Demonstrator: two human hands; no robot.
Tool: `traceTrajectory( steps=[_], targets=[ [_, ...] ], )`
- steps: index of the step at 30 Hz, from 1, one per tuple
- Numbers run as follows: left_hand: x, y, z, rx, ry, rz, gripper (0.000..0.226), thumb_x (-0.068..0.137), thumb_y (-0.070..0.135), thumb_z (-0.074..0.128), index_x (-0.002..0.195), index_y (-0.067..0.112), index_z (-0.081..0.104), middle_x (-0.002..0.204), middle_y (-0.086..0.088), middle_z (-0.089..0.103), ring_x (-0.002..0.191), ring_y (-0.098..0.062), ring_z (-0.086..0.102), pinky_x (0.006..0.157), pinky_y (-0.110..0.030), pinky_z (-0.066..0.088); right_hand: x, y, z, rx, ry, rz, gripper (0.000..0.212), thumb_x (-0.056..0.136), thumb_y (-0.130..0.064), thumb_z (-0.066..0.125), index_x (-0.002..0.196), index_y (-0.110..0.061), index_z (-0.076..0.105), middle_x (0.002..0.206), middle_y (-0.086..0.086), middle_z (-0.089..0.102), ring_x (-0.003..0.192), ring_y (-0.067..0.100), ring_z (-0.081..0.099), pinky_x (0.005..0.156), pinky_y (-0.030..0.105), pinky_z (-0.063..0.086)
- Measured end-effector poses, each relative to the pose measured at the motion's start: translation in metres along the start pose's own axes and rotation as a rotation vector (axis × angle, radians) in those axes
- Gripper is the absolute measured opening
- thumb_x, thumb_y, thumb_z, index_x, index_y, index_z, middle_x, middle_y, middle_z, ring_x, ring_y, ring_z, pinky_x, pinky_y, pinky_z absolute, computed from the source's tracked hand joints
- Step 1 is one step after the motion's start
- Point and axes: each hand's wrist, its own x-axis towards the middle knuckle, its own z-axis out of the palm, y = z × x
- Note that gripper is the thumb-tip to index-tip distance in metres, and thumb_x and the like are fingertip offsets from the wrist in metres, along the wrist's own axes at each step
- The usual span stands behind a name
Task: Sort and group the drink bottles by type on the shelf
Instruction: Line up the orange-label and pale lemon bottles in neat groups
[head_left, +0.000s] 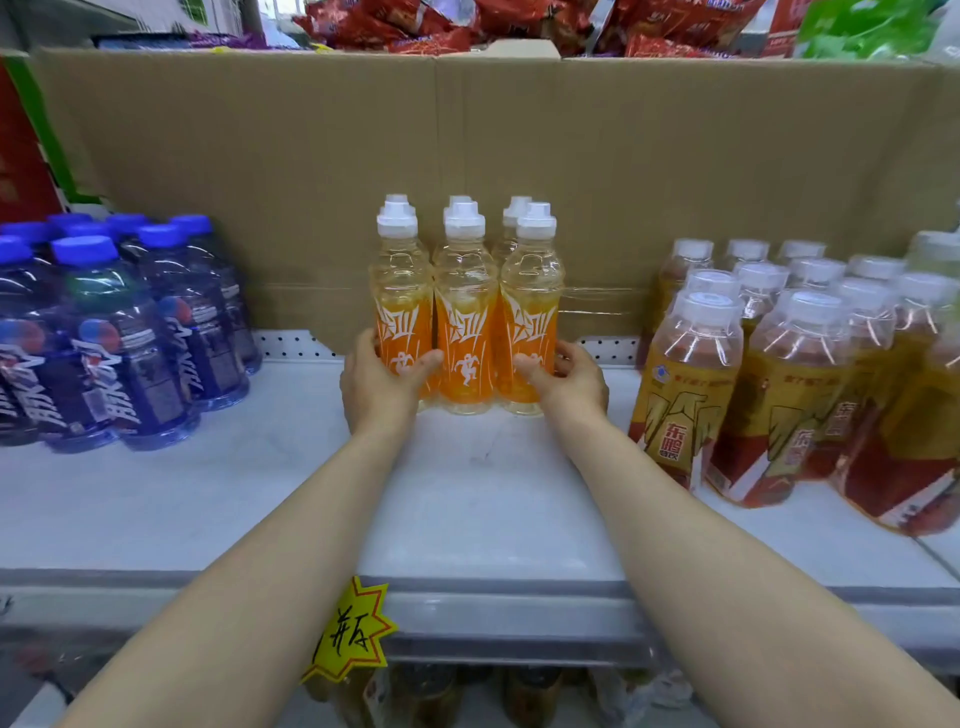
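Brown cardboard (467, 171) is stood upright along the back of the shelf (467, 509), a pale flat surface on which three groups of bottles are kept apart. On the right, a cluster of amber bottles (800, 374) with gold and red labels and clear caps is gathered, several rows deep. On the left, a cluster of blue bottles (114, 332) with blue caps is packed close together. Between these two, near the cardboard, the orange bottles (465, 312) with white caps are stood upright in a tight block, three across in front and more behind. This block is clasped from both sides: the left hand (376, 387) is curled round the leftmost front bottle, thumb laid across its label, while the right hand (569, 382) is curled round the rightmost front bottle, thumb on its label. Each grip is thus wrapped on a bottle. A yellow star-shaped tag (353, 631) with handwritten characters is fixed to the shelf's front edge. Red snack packets (467, 23) are piled above the cardboard.
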Motion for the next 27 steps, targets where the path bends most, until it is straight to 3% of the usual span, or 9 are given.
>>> traceTrajectory(
  steps=[6, 12, 14, 17, 20, 23, 25, 27],
  targets=[
    [-0.005, 0.005, 0.009, 0.117, -0.024, -0.019, 0.108, 0.062, 0.063, 0.087, 0.147, 0.018, 0.036, 0.146, -0.010, 0.045, 0.137, -0.033, 0.038, 0.107, -0.051, 0.040, 0.000, -0.001, 0.001, -0.027, 0.006, -0.006, 0.055, 0.087, -0.044, 0.079, 0.134, -0.024, 0.062, 0.126, -0.002, 0.069, 0.113, 0.021, 0.065, 0.088, 0.032, 0.049],
    [-0.012, 0.018, 0.009, 0.104, 0.041, -0.018, 0.120, 0.065, 0.056, 0.088, 0.156, 0.010, 0.024, 0.159, -0.017, 0.030, 0.148, -0.037, 0.024, 0.119, -0.052, 0.024, -0.018, -0.011, -0.001, -0.154, -0.004, -0.036, 0.058, 0.093, -0.048, 0.070, 0.143, -0.024, 0.052, 0.136, 0.000, 0.064, 0.123, 0.024, 0.061, 0.093, 0.036, 0.048],
    [-0.019, 0.032, 0.007, 0.005, 0.132, 0.114, 0.114, 0.074, 0.050, 0.085, 0.158, 0.008, 0.020, 0.164, -0.015, 0.022, 0.152, -0.032, 0.017, 0.124, -0.049, 0.017, -0.030, -0.028, -0.005, -0.223, 0.013, -0.107, 0.054, 0.098, -0.045, 0.065, 0.144, -0.021, 0.050, 0.134, -0.001, 0.063, 0.124, 0.021, 0.059, 0.092, 0.032, 0.046],
    [-0.044, 0.055, 0.008, -0.201, 0.151, 0.407, 0.094, 0.088, 0.049, 0.074, 0.157, 0.010, 0.022, 0.164, -0.010, 0.021, 0.153, -0.023, 0.019, 0.124, -0.047, 0.023, -0.057, -0.065, -0.019, -0.192, 0.021, -0.277, 0.045, 0.100, -0.035, 0.062, 0.142, -0.019, 0.052, 0.131, -0.005, 0.063, 0.123, 0.014, 0.058, 0.098, 0.029, 0.048],
    [-0.072, 0.078, 0.013, -0.341, -0.098, 0.461, 0.084, 0.092, 0.054, 0.067, 0.155, 0.015, 0.029, 0.158, -0.002, 0.035, 0.147, -0.015, 0.032, 0.121, -0.040, 0.030, -0.087, -0.095, -0.045, 0.006, 0.091, -0.430, 0.034, 0.100, -0.022, 0.063, 0.133, -0.016, 0.059, 0.127, -0.001, 0.068, 0.116, 0.010, 0.065, 0.101, 0.034, 0.055],
    [-0.098, 0.102, 0.024, -0.357, -0.561, 0.367, 0.091, 0.084, 0.060, 0.066, 0.157, 0.020, 0.028, 0.154, 0.001, 0.044, 0.139, -0.010, 0.044, 0.114, -0.035, 0.041, -0.110, -0.107, -0.080, 0.128, 0.369, -0.622, 0.022, 0.097, -0.010, 0.061, 0.118, -0.018, 0.063, 0.113, -0.001, 0.071, 0.107, 0.009, 0.069, 0.092, 0.032, 0.058],
    [-0.117, 0.113, 0.035, -0.312, -0.797, 0.325, 0.102, 0.078, 0.058, 0.074, 0.159, 0.021, 0.024, 0.154, 0.002, 0.045, 0.137, -0.012, 0.046, 0.113, -0.037, 0.042, -0.115, -0.102, -0.108, 0.097, 0.624, -0.635, 0.024, 0.095, -0.009, 0.062, 0.117, -0.021, 0.061, 0.114, -0.005, 0.069, 0.109, 0.007, 0.065, 0.092, 0.026, 0.055],
    [-0.134, 0.117, 0.047, -0.301, -0.882, 0.338, 0.098, 0.077, 0.050, 0.082, 0.155, 0.025, 0.029, 0.139, 0.013, 0.055, 0.126, -0.007, 0.054, 0.109, -0.036, 0.044, -0.111, -0.085, -0.138, 0.041, 0.793, -0.509, 0.030, 0.093, -0.014, 0.063, 0.122, -0.022, 0.059, 0.118, -0.007, 0.064, 0.113, 0.008, 0.061, 0.099, 0.030, 0.051]
  ],
)
